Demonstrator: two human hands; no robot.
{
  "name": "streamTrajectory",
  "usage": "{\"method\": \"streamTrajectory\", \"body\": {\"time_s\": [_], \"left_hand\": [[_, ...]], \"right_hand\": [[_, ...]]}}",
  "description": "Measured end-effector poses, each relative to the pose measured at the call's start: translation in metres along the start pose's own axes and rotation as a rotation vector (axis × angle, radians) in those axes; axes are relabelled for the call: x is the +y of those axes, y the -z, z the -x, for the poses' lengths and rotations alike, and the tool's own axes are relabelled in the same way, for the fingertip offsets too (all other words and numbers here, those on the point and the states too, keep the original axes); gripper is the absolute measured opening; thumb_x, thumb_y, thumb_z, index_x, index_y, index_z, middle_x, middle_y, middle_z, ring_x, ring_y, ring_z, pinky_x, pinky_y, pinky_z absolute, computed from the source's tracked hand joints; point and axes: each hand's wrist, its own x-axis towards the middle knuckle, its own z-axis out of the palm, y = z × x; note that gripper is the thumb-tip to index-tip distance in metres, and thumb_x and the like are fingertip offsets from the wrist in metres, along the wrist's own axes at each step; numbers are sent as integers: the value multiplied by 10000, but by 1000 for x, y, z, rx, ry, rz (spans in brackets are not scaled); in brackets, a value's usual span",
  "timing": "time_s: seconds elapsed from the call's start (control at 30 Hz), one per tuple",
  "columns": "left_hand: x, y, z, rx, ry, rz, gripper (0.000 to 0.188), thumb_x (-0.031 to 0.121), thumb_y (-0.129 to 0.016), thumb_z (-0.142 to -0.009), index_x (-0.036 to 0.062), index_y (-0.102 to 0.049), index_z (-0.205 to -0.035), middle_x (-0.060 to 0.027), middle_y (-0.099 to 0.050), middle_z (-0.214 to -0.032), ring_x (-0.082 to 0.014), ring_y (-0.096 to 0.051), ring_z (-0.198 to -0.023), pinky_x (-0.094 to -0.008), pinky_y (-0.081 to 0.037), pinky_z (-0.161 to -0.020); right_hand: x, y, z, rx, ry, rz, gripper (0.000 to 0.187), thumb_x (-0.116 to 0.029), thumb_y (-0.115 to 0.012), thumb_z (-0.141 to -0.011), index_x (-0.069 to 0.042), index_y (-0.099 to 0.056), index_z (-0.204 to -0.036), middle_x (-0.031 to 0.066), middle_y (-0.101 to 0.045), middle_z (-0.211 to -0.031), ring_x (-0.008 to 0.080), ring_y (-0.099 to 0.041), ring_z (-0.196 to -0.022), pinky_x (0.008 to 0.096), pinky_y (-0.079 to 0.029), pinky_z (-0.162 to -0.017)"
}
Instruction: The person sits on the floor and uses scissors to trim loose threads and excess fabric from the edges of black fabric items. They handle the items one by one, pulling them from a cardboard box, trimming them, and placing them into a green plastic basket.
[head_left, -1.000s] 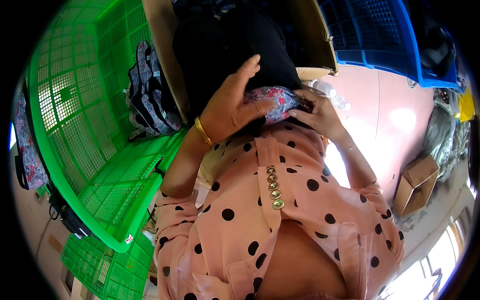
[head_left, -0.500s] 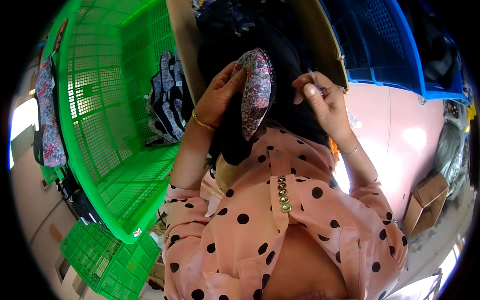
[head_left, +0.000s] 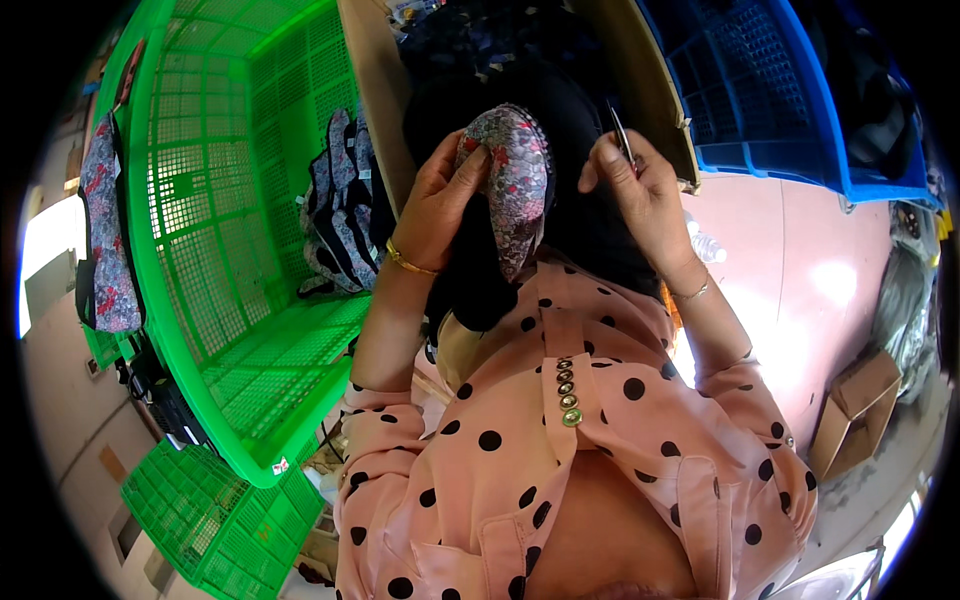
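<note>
My left hand (head_left: 440, 195) pinches a curved floral fabric pouch (head_left: 513, 190) by its left side, thumb on top. The pouch is grey with red and pink flowers and has a dark beaded-looking edge along its right. It is held over my black-clothed lap, its narrow end toward me. To the right and apart from the pouch, my right hand (head_left: 640, 195) is closed around a slim pointed metal tool (head_left: 621, 138), which looks like small thread snips. The tool's tip points away from me; its lower part is hidden in my fingers.
At left stands a big green plastic crate (head_left: 215, 390) with several floral, black-edged pieces (head_left: 340, 215) inside. Another floral piece (head_left: 108, 240) hangs over its outer side. A cardboard box (head_left: 660, 90) is ahead, a blue crate (head_left: 790, 170) to its right. A clear bottle (head_left: 707, 245) lies on the floor.
The pouch has turned so more of its floral face shows. The metal tool has swung up, and its pointed tip now shows above my right fingers.
</note>
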Motion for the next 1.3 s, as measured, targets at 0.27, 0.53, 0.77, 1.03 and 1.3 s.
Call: {"method": "streamTrajectory", "body": {"time_s": [0.27, 0.53, 0.77, 1.03, 1.3], "left_hand": [[29, -16, 1, -363, -338, -943, 408, 172, -645, -925, 18, -524, -1283, -130, -626, -1175, -190, -625, -1033, -290, -490, -893], [-4, -29, 70, 131, -212, -1314, 248, 196, -732, -822, 9, -615, -937, -153, -615, -889, -336, -595, -810, -403, -483, -696], [-32, -54, 65, 153, -419, -1174, 582, 401, -866, -584, 2, -552, -868, -204, -574, -781, -430, -547, -748, -497, -444, -682], [-49, -61, 37, 119, -656, -1378, 577, 526, -793, -628, 37, -493, -690, -208, -552, -696, -418, -554, -689, -505, -436, -684], [15, -59, 52, -379, 7, -1197, 501, 378, -880, -573, -2, -614, -762, -174, -655, -814, -284, -649, -752, -359, -508, -694]], "right_hand": [[-23, 11, -8, -296, -88, 286, 287, -230, -721, -877, 28, -644, -975, 75, -643, -755, 88, -531, -664, 246, -443, -585], [23, 13, 19, -164, -157, 337, 237, -174, -688, -895, 22, -632, -1018, 148, -637, -752, 123, -572, -663, 282, -475, -634], [-4, 14, 45, -312, -182, 511, 247, -171, -646, -903, 16, -571, -1046, 251, -610, -887, 366, -645, -776, 378, -500, -686], [16, -6, 76, -141, -240, 476, 240, -200, -620, -919, -5, -522, -1019, 250, -608, -799, 383, -654, -696, 411, -508, -608], [-63, 27, 29, -267, 391, 625, 359, -270, -689, -822, -67, -618, -1110, 143, -664, -1056, 311, -665, -873, 379, -546, -717]]}}
